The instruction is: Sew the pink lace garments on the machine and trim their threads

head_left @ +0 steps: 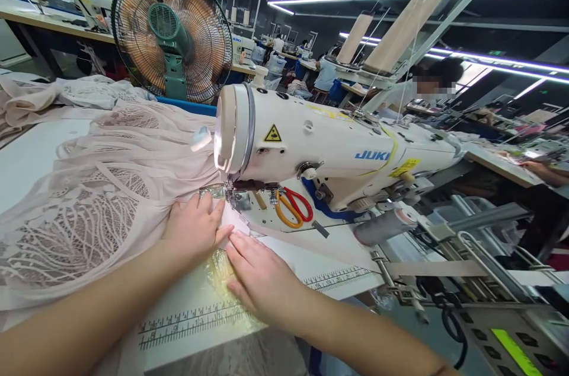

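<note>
A white sewing machine [284, 133] stands over the table, its needle area just beyond my hands. My left hand [195, 226] presses fabric down left of the presser foot, fingertips close to it. Below and right of the needle, my right hand [262, 275] rests with its fingers together on the edge of a small pale fabric piece [235, 219]. Pale pink lace fabric [80, 228] spreads over the table to the left and reaches under my left hand. A light strip [311, 244] runs from the needle area toward the right.
Scissors with red and orange handles [294, 207] lie beneath the machine arm. Behind the fabric stands a large fan [171, 32]. A metal strip-feeding device [462, 281] is at the right. Printed ruler scales [191, 319] mark the table's front. Other people sit farther back.
</note>
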`<state>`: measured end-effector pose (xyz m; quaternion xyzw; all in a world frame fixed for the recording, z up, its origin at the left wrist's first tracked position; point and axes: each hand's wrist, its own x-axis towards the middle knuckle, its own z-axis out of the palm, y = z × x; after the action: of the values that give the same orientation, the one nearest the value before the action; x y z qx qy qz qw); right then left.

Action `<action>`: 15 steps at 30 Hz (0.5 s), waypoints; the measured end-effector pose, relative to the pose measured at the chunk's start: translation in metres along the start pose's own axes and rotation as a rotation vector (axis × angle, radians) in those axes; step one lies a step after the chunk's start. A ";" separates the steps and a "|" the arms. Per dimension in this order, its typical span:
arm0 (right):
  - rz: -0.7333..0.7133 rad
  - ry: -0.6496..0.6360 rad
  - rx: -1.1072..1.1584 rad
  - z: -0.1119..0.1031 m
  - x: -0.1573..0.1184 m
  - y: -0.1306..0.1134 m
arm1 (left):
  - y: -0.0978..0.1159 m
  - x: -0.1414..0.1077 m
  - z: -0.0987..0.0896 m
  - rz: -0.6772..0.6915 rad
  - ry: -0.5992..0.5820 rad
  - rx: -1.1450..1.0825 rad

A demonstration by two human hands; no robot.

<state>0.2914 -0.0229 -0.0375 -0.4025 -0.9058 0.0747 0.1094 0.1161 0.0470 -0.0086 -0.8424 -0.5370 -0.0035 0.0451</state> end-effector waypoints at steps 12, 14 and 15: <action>-0.003 -0.048 0.068 -0.007 -0.007 -0.004 | -0.006 0.007 0.004 0.003 -0.002 -0.021; -0.010 -0.030 0.062 -0.006 -0.003 -0.003 | -0.009 0.011 0.003 0.000 -0.016 -0.015; -0.011 -0.022 0.058 -0.005 -0.001 -0.003 | -0.010 0.012 0.002 0.001 -0.020 -0.006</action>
<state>0.2911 -0.0256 -0.0317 -0.3932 -0.9067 0.1048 0.1112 0.1120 0.0625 -0.0093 -0.8428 -0.5370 0.0036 0.0373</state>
